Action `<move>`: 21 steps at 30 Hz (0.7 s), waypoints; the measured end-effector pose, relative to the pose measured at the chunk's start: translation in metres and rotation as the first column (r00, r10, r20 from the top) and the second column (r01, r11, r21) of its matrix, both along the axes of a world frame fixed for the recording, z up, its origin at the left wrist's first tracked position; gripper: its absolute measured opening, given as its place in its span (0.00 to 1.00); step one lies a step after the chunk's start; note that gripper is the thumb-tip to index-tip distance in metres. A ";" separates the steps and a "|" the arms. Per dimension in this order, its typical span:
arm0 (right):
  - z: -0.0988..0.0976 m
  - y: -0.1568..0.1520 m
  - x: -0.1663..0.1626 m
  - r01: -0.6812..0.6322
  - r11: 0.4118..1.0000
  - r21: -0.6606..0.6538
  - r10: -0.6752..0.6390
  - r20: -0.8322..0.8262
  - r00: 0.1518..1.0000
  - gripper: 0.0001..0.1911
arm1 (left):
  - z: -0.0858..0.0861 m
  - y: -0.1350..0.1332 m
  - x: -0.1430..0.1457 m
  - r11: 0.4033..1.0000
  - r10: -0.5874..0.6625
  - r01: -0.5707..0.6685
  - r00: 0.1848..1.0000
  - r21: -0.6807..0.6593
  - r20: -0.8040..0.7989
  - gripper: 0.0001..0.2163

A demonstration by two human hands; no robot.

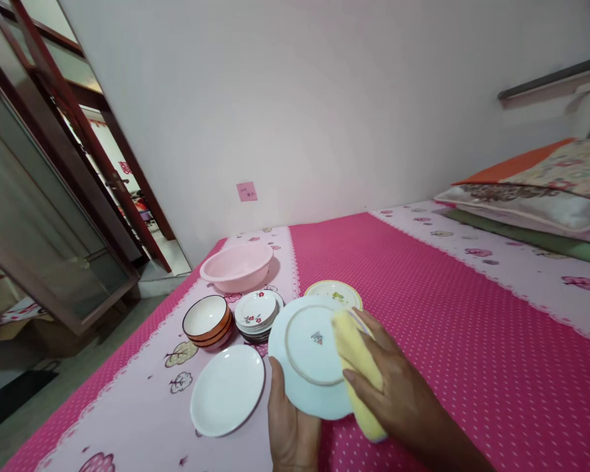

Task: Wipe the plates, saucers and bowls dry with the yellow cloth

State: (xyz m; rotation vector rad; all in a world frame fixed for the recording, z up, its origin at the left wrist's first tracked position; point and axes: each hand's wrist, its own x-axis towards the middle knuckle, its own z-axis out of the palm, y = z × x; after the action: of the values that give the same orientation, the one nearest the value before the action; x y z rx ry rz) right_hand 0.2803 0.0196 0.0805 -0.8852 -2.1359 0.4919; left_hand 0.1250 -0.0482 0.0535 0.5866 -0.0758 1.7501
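My left hand grips the near rim of a white plate, held upside down so its foot ring and a small maker's mark face me. Against the plate's right side my right hand presses a folded yellow cloth, fingers closed over it. Just beyond the held plate, a yellow-rimmed plate lies on the pink bedspread.
Left of the hands lie a plain white plate, a stack of orange-rimmed bowls, a stack of small flowered saucers and a pink basin. Folded quilts and a pillow sit at the far right. An open wooden door stands at the left.
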 end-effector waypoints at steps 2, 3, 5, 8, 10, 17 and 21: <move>0.001 -0.006 -0.003 -0.070 0.996 0.046 0.067 0.064 0.996 0.34 | 0.000 0.000 -0.003 0.999 0.031 -0.030 0.999 -0.026 0.016 0.25; 0.001 -0.010 -0.005 -0.109 0.992 0.068 0.102 0.095 0.990 0.35 | -0.002 0.000 -0.004 0.997 0.059 -0.058 0.998 -0.048 0.021 0.25; -0.001 -0.015 -0.009 -0.201 0.972 0.118 0.182 0.151 0.972 0.36 | -0.008 0.001 -0.006 0.988 0.117 -0.114 0.993 -0.101 0.023 0.25; -0.003 -0.023 -0.016 -0.323 0.936 0.141 0.293 0.198 0.935 0.33 | -0.019 0.002 -0.004 0.977 0.123 -0.118 0.992 -0.178 0.015 0.26; -0.004 -0.026 -0.020 -0.369 0.921 0.123 0.341 0.198 0.919 0.32 | -0.024 0.003 0.000 0.973 0.075 -0.073 0.997 -0.219 0.001 0.25; 0.000 -0.021 -0.020 -0.255 0.939 0.231 0.225 0.147 0.963 0.32 | -0.018 0.000 0.018 0.943 -0.058 0.030 0.996 -0.332 -0.073 0.21; -0.003 -0.010 -0.015 -0.087 0.935 0.343 0.075 0.046 0.996 0.32 | -0.013 -0.001 0.018 0.969 -0.079 0.047 0.989 -0.241 -0.124 0.19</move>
State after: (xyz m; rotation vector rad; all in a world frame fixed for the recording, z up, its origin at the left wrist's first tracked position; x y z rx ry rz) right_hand 0.2656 0.0100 0.0770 -0.6117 -2.2047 0.1335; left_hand 0.1435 -0.0494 0.0406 0.5171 0.2040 1.6252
